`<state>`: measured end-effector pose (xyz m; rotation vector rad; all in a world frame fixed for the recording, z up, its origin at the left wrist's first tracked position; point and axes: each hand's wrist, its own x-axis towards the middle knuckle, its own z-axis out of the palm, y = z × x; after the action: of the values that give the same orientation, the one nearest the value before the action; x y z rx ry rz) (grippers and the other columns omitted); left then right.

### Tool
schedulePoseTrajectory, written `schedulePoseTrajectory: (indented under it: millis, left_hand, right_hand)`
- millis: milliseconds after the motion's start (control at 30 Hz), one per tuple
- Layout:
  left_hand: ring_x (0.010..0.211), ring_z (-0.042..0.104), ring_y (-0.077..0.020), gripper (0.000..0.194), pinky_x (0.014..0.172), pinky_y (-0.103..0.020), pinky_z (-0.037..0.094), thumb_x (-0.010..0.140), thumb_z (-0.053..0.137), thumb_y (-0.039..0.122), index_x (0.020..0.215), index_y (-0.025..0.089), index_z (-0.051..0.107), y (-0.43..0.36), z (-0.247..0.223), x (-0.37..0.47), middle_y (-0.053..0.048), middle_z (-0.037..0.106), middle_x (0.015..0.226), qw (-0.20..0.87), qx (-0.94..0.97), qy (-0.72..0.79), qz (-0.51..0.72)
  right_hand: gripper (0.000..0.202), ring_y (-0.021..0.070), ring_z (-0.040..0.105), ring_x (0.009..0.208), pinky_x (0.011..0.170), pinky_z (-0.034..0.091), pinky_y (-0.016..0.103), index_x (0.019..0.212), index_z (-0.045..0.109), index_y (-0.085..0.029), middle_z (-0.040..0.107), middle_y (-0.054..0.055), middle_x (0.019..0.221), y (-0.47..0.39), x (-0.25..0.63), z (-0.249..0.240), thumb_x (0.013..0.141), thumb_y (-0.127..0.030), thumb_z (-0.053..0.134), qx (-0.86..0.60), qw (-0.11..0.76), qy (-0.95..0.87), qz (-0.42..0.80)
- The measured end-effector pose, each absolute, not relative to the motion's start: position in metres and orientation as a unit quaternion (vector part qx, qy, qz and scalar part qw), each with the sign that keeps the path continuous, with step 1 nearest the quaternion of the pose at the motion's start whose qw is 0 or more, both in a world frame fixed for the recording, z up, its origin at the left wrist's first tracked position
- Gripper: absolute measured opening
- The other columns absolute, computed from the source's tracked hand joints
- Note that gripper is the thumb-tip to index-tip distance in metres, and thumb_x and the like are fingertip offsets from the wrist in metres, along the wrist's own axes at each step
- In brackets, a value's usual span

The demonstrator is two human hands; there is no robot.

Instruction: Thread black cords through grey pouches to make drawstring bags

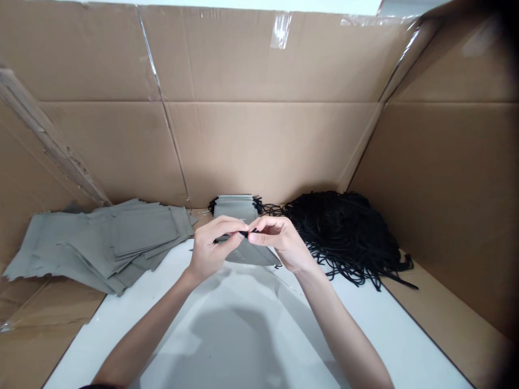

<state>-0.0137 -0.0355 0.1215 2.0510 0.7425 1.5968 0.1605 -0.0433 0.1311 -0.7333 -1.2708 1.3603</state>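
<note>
My left hand [214,246] and my right hand [281,240] meet at the middle of the view, fingertips nearly touching. Both pinch a short piece of black cord [244,233] between thumb and fingers. Below and behind the fingers hangs a grey fabric pouch [253,254], partly covered by my hands. Just beyond them lies a neat stack of grey pouches [235,204] with black cord ends at both sides.
Flat grey fabric pieces [141,229] are piled at the left. A large tangled heap of black cords [340,232] lies at the right. Cardboard walls [275,140] enclose the back and sides of the white table [219,335].
</note>
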Motion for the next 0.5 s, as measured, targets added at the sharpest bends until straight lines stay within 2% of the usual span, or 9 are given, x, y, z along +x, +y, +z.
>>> schedulePoseTrajectory:
  millis: [300,500]
  left_hand:
    - [0.077,0.071,-0.0180,0.016,0.072,-0.028,0.056,0.085,0.064,0.017,0.086,0.023,0.080,-0.029,0.124,-0.016,-0.006,0.077,0.088,0.223,0.789,0.243,0.519]
    - [0.074,0.068,-0.0151,0.026,0.065,-0.024,0.051,0.092,0.057,0.017,0.104,0.026,0.078,-0.024,0.126,-0.029,-0.007,0.076,0.094,0.201,0.867,0.188,0.415]
  right_hand:
    - [0.023,0.0122,0.058,0.068,0.067,0.045,0.027,0.058,0.065,-0.017,0.069,-0.001,0.077,-0.046,0.173,0.136,0.060,-0.023,0.088,-0.325,0.477,-0.578,0.577]
    - [0.023,0.0129,0.056,0.067,0.068,0.042,0.028,0.057,0.065,-0.017,0.066,-0.002,0.069,-0.045,0.176,0.137,0.062,-0.026,0.086,-0.337,0.427,-0.629,0.555]
